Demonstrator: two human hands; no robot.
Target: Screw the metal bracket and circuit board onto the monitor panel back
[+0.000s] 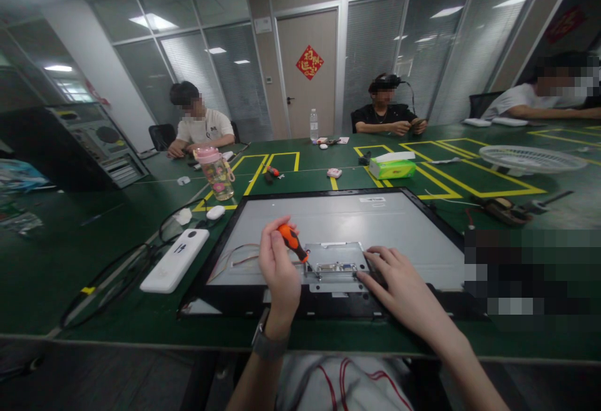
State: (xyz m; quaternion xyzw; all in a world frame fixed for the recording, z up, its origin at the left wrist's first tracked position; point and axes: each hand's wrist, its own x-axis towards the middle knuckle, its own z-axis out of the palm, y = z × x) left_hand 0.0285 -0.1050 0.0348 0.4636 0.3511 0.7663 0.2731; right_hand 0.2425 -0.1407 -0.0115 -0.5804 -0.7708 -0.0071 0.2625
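In front of me a monitor panel (263, 217) lies flat on the green table, its grey metal back facing up inside a black frame. A metal bracket with connector ports (335, 254) sits near its front edge. My left hand (279, 261) is closed around an orange and black screwdriver (293, 241), whose shaft slants down to the left end of the bracket. The tip is too small to make out clearly. With fingers spread, my right hand (394, 276) rests on the bracket's right end. Thin wires (239, 253) run over the panel left of my left hand.
Left of the panel lie a white power bank (176, 261), a black cable (106, 292) and a pink-lidded bottle (218, 176). Beyond it are a green tissue pack (392, 167) and another orange-handled tool (271, 172). Several people sit around the table (154, 211).
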